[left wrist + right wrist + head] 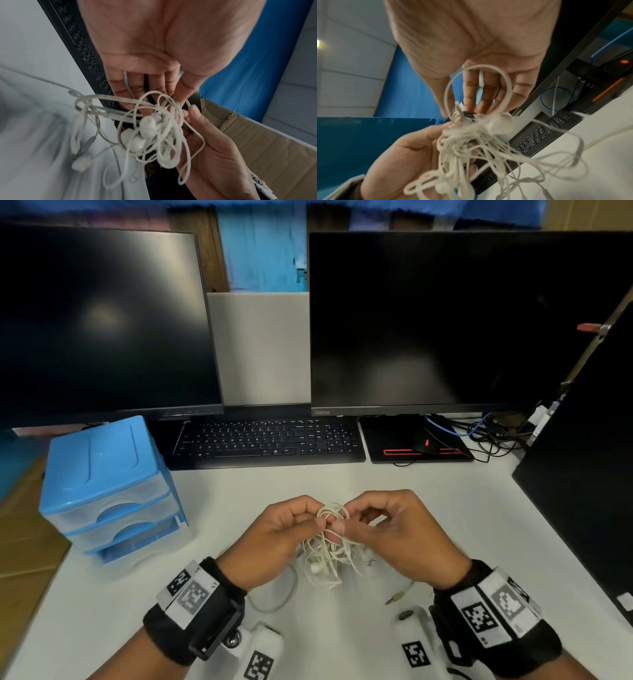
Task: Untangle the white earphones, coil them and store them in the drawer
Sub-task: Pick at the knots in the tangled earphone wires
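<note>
The white earphones [330, 546] are a dense knot of thin cord that I hold just above the counter [239, 494], in front of the keyboard [267, 441]. My left hand [277, 537] pinches strands at the top of the knot with curled fingers, and my right hand [394, 534] pinches a loop beside it, thumb tips almost meeting. One earbud [315, 568] dangles below the tangle, and the jack plug [394, 599] lies on the counter nearer me than the keyboard. My worry is that pulling the pinched loop outward could cinch the knot tighter, or snag an earbud inside another loop; I judge untangling has barely started. The blue drawer unit [109, 491] stands left of the keyboard, its drawers looking closed. Two dark monitors stand behind the keyboard, a mouse [424, 444] on its pad to the right.
</note>
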Demonstrator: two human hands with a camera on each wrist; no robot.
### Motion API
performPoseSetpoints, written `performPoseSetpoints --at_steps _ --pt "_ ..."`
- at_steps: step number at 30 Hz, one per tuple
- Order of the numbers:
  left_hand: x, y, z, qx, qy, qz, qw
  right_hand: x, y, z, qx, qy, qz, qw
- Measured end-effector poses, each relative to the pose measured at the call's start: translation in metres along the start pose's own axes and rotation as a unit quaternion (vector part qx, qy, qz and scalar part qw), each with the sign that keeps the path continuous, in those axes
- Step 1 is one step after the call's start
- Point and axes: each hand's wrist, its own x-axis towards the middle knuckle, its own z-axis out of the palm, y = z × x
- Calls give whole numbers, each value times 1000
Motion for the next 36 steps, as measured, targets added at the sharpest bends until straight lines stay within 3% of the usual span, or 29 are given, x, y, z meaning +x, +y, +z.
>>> performPoseSetpoints --at_steps 7,13,20,24,27,29,32,34,36 --pt "1 -7 -11 142 38 7 989 4 -3 -9 26 139 -3 990" --pt "2 -4 -22 132 87 18 987 7 -15 -34 120 198 52 972" --pt "4 -6 -40 239 57 17 969 8 -13 -59 74 308 24 948" --pt "5 -7 -51 312 88 10 946 8 -10 -63 8 341 10 940" --pt "5 -6 -56 361 122 11 925 9 -10 -60 26 343 15 939" --pt "4 -9 -58 311 140 -6 940 9 -15 -61 56 293 30 954" --pt "5 -10 -59 193 149 -40 969 8 -19 -70 45 185 110 976" --pt "6 -7 -55 191 153 -40 969 7 -19 -74 80 176 141 971" --pt "8 -6 -51 214 166 -28 962 7 -20 -72 176 209 95 957"
